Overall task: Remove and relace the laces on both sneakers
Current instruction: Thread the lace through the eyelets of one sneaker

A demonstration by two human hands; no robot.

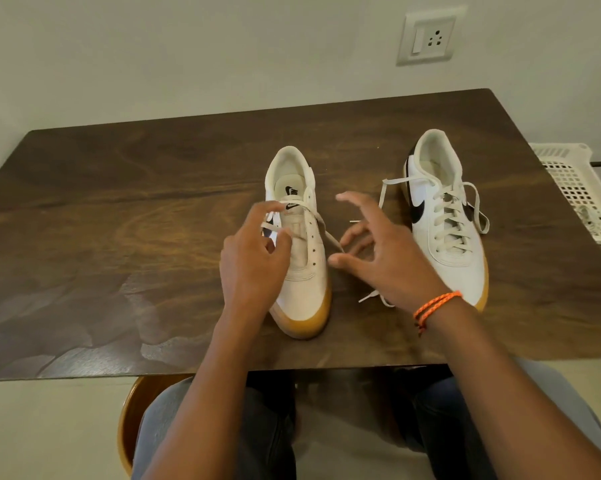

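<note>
The left hand arches over the left sneaker, its fingers pinching the flat white lace. That sneaker sits mid-worktop, toe near the front edge; dark wood lies open toward the left edge. The right hand hovers with fingers spread between the sneakers. The laced right sneaker stands toward the right edge.

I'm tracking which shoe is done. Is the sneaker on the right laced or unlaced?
Laced. The right sneaker has its lace crossing the eyelets in rows, with the ends loose and untied.
</note>
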